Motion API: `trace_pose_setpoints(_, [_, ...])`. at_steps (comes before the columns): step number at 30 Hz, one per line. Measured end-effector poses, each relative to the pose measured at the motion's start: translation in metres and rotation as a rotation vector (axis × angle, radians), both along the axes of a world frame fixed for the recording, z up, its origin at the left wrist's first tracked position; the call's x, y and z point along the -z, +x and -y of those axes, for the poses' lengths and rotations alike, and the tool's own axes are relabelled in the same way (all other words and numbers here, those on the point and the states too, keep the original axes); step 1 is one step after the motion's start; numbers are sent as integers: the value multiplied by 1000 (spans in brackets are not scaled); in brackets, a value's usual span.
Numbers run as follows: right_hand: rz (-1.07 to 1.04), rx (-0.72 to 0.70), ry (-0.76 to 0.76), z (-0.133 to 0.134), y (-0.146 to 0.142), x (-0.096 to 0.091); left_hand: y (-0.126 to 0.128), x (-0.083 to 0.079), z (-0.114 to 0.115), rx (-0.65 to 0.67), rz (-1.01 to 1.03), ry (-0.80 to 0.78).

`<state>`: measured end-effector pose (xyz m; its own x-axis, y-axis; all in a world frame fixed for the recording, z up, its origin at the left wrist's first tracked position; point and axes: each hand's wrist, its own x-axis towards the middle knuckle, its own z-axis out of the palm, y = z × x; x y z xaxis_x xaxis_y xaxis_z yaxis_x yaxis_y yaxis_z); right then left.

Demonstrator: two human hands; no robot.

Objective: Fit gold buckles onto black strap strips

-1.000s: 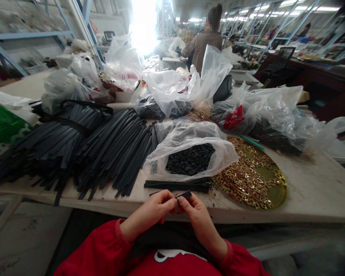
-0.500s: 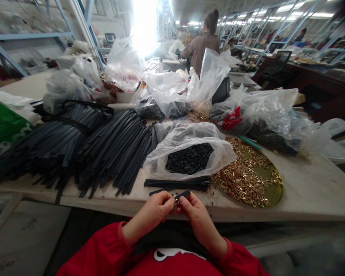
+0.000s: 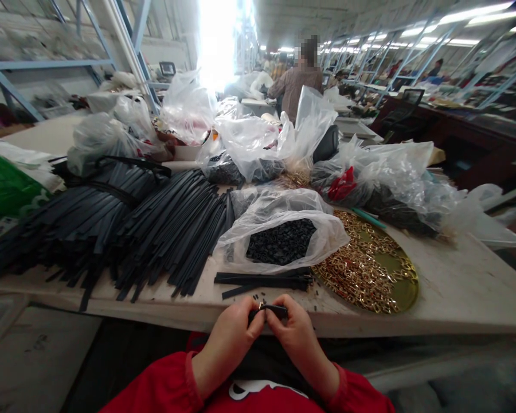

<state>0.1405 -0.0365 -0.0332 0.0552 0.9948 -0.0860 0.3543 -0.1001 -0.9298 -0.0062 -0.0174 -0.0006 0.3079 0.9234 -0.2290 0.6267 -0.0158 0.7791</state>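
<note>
Both hands meet just below the table's front edge. My left hand (image 3: 232,335) and my right hand (image 3: 294,332) pinch the two ends of a short black strap (image 3: 274,311), with a small gold buckle (image 3: 262,304) at the point where the fingers meet. A few black straps (image 3: 264,280) lie flat on the table right above my hands. Behind them an open clear bag (image 3: 322,241) holds small black pieces (image 3: 281,241). A round gold tray (image 3: 402,292) to the right is heaped with gold buckles (image 3: 361,269).
A broad heap of long black straps (image 3: 155,229) covers the table's left half. Several clear plastic bags (image 3: 387,178) of parts crowd the back. A green bag (image 3: 4,189) sits at far left. Another person (image 3: 294,83) stands at a farther table.
My hands have dropped lower and nearer to me with the strap. The view has tilted so the table sits a little lower.
</note>
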Motion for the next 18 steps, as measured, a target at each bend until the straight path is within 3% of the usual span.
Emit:
trace_pose_setpoints(4, [-128,-161,-44,-6,4,-2,-6,4,-10,69,56,-78])
trace_pose_setpoints(7, [-93,-298,1,-14,10,-10,-7,5,-19,67,102,-103])
trace_pose_setpoints(10, [11,-459,-7,-40,28,-22,-4,4,-29,132,143,-89])
trace_pose_setpoints(12, [218,-433,28,-69,43,-26,-2,4,-38,129,141,-89])
trace_pose_setpoints(15, [799,-234,89,-116,61,-21,2,7,-51,34,153,-106])
trace_pose_setpoints(18, [999,-214,32,-147,62,-4,5,10,-61,1,187,-145])
